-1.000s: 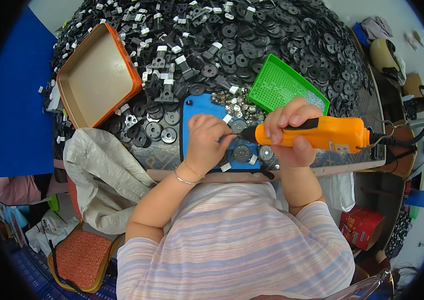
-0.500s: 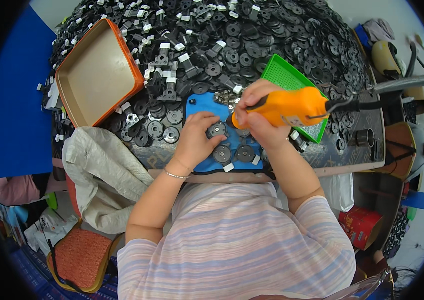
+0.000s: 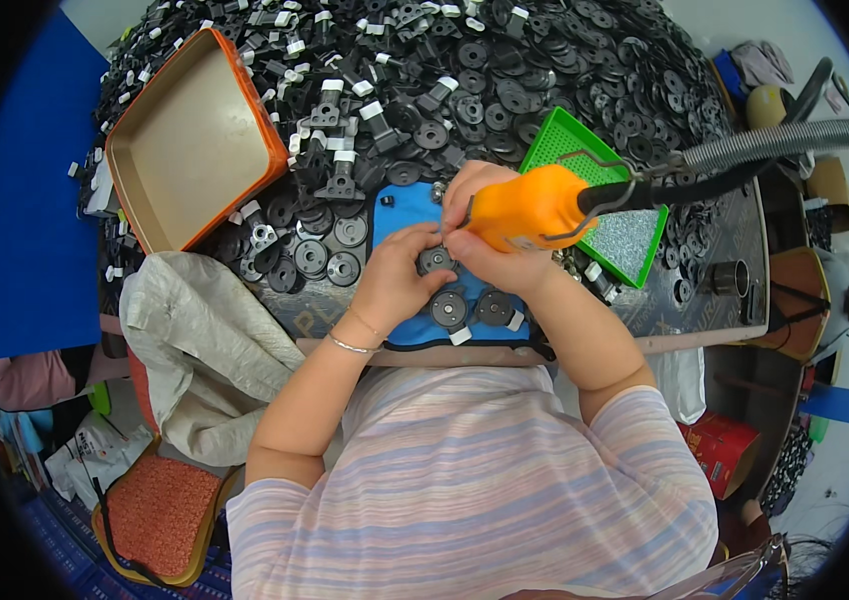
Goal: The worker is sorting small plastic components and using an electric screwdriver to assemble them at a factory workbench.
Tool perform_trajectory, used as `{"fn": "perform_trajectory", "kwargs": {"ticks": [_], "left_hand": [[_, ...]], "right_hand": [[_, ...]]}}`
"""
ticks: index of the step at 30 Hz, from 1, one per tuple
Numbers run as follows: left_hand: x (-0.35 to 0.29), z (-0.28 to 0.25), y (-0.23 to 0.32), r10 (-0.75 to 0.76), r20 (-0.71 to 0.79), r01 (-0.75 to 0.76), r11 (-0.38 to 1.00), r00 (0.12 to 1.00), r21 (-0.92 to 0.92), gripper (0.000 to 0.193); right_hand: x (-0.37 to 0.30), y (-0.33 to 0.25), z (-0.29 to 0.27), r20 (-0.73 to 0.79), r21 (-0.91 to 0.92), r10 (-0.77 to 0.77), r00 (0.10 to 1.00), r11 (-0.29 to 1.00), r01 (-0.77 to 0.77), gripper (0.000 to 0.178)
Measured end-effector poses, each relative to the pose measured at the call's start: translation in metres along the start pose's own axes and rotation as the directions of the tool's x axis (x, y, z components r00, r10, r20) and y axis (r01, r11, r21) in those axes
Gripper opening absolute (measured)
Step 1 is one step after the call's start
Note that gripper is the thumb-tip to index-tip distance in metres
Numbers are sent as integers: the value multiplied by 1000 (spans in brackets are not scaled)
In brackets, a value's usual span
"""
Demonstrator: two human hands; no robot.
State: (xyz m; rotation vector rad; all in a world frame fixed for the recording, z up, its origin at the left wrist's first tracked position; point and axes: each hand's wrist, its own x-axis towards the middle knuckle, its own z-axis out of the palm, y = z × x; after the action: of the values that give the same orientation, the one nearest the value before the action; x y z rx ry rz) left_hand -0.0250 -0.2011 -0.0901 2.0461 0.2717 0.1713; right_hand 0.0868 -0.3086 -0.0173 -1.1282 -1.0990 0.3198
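My right hand grips an orange electric screwdriver. Its front end is at the fingertips, just above a round black disc part. My left hand curls around that part, thumb on the near side and fingers on the far side, pressing it on the blue mat. Nearer to me on the mat lie two more round black parts with white tabs, a left one and a right one. The screwdriver's tip and its contact with the part are too small to make out.
A heap of black discs and white-tipped black parts covers the far table. An orange-rimmed tray stands left; a green tray holding small silvery pieces stands right. The screwdriver's black cable and spring run off right.
My right hand has brought the screwdriver leftward, over the disc part in my left hand. It now covers most of the small metal pieces on the mat. My left hand has hardly moved.
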Motion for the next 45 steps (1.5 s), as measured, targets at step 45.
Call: {"fn": "perform_trajectory", "kwargs": {"ticks": [45], "left_hand": [[1,-2,-1,75,4,-75,997,997,34,54]], "right_hand": [[-38,-8,-134,-577,-47,-140,805,989,138,22]]}}
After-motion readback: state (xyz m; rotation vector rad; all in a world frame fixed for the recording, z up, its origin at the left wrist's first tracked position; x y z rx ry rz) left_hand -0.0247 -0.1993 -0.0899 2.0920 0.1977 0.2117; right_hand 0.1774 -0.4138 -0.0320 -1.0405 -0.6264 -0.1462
